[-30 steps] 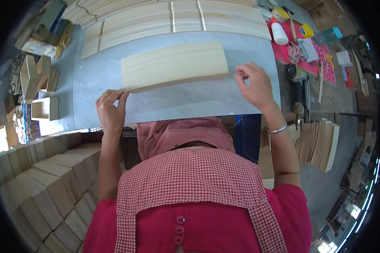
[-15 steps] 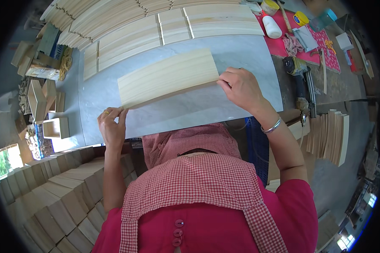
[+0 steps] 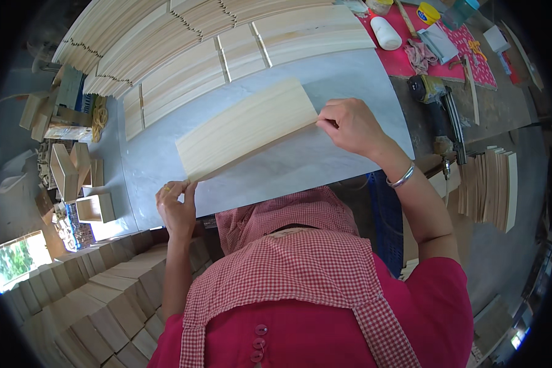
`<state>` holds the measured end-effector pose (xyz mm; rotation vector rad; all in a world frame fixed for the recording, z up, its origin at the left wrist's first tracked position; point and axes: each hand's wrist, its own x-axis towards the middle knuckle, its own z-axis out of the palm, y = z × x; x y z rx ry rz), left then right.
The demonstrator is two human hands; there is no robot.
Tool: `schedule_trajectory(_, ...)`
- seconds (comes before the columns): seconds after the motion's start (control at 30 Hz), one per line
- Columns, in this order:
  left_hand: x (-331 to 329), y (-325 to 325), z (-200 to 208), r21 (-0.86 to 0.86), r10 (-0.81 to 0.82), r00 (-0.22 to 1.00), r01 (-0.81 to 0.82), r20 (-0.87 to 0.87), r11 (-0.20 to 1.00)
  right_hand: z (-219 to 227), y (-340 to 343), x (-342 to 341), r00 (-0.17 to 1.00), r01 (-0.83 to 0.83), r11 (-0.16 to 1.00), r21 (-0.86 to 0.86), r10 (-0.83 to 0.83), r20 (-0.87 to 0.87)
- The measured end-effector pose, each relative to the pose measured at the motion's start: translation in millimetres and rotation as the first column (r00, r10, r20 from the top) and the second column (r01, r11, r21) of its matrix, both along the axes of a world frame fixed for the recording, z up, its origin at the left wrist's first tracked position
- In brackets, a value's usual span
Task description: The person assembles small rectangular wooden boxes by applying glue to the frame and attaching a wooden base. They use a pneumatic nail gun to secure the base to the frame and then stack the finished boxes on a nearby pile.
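A thin pale wooden board (image 3: 246, 130) is held by its near corners above the grey-white tabletop (image 3: 276, 162), its long side running left to right. My left hand (image 3: 176, 205), with a ring on one finger, pinches the near left corner between thumb and fingers. At the near right corner my right hand (image 3: 348, 127) pinches the board the same way, a silver bangle on its wrist. The board's near edge casts a shadow on the tabletop. Whether its far edge touches the surface, I cannot tell.
Stacked wooden boards (image 3: 165, 37) line the table's far side. To the right are a nail gun (image 3: 432, 98), a white bottle (image 3: 386, 34) on red cloth and upright thin boards (image 3: 487, 187). Wooden boxes (image 3: 96, 208) stand left; stacked wooden pieces (image 3: 98, 294) fill the lower left.
The view has turned slightly, so the surroundings appear shifted. Both hands keep their pinch on the board, which looks more tilted in the picture, its left end lower.
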<state>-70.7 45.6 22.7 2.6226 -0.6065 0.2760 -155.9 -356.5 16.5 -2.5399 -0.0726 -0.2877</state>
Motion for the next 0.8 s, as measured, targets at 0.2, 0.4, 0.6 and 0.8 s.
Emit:
schedule_trajectory(0.2,8.6,-3.3,43.8,0.380,0.037,0.971,0.058,-0.237,0.923,3.1,2.7,-4.1,1.000,0.022,0.999,-0.030,-0.022,-0.004)
schedule_trajectory(0.4,23.5,-127.8,56.5,0.115,-0.495,0.864,0.485,0.091,0.867,4.7,2.6,-2.0,1.000,0.013,1.000,0.001,-0.013,-0.026)
schedule_trajectory(0.6,47.8,-180.8,-2.7,0.026,-0.592,0.806,0.591,0.004,0.806,6.6,-1.8,-8.5,0.997,0.054,0.997,0.059,-0.050,-0.062)
schedule_trajectory(0.8,46.5,-176.1,-8.0,-0.054,-0.588,0.809,0.587,-0.003,0.807,-22.2,-126.3,-103.7,0.680,0.729,0.542,-0.418,-0.643,0.352)
